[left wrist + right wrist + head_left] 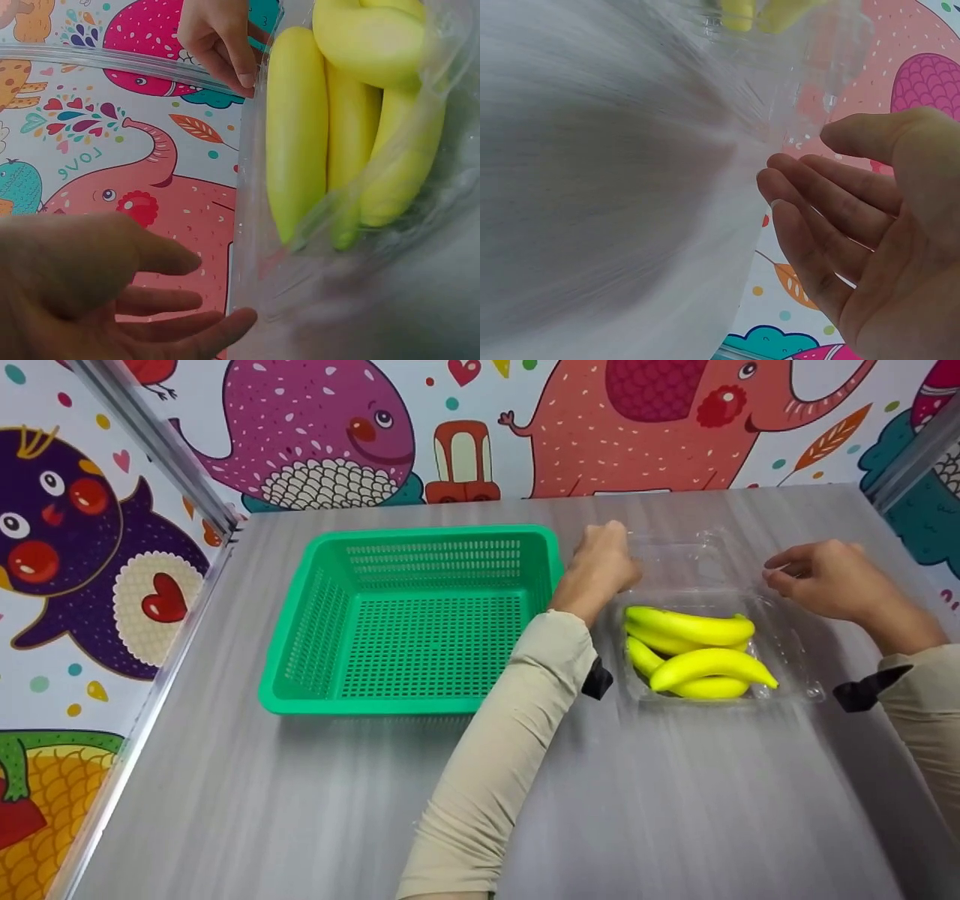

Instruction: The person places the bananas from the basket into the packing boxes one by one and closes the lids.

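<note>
Several yellow bananas (697, 626) lie in a clear plastic clamshell box (637, 694) right of centre in the head view. Its transparent lid (675, 559) is folded back toward the wall. At the left edge of that lid is my left hand (600, 566), its fingers loosely bent and nothing in its grasp; the left wrist view shows the fingers apart, beside the box. On the opposite side, my right hand (844, 581) hovers near the lid's right edge. Its fingers are relaxed, with a gap between thumb and fingers in the right wrist view.
A green plastic basket (300, 585) with a perforated floor stands left of the box, with nothing inside. My left forearm passes across its right front corner. Behind the grey table (225, 810) rises a wall (517, 405) printed with cartoon animals.
</note>
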Available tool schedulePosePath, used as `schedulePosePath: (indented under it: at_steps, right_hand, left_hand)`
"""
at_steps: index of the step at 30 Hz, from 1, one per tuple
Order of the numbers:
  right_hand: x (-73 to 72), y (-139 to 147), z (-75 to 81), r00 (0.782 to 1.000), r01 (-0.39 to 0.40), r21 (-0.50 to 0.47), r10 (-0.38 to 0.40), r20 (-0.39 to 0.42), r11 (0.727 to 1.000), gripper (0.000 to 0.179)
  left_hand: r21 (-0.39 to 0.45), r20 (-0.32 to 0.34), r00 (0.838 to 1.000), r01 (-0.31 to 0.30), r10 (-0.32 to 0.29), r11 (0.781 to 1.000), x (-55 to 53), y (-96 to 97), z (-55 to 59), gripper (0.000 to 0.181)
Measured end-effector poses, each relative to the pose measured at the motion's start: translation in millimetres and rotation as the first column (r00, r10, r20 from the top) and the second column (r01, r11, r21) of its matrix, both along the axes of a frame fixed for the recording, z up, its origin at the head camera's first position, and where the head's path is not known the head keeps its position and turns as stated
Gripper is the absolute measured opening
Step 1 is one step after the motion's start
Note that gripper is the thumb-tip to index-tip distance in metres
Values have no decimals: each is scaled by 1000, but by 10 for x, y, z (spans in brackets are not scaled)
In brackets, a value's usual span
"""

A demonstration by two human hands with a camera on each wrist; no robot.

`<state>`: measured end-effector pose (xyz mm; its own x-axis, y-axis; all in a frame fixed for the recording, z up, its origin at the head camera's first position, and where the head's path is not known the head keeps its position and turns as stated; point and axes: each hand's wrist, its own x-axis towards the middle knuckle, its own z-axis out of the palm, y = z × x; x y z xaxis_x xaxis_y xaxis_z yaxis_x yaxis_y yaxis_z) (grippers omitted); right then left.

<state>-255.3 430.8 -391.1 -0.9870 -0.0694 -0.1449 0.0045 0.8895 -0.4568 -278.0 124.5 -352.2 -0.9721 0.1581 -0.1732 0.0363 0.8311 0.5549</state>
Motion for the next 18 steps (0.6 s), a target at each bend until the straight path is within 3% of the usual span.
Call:
schedulePosePath:
  at_steps: [10,18]
  right_hand:
    - [0,-12,-54,999,47,21,-47,2,999,56]
    - [39,5,-45,1000,8,-15,-8,14,1000,58]
  left_hand:
    - [-123,2,1000,19,-19,992,-47,22,-50,32]
    - [-171,-14,998,53,-56,984,-62,19,-88,34]
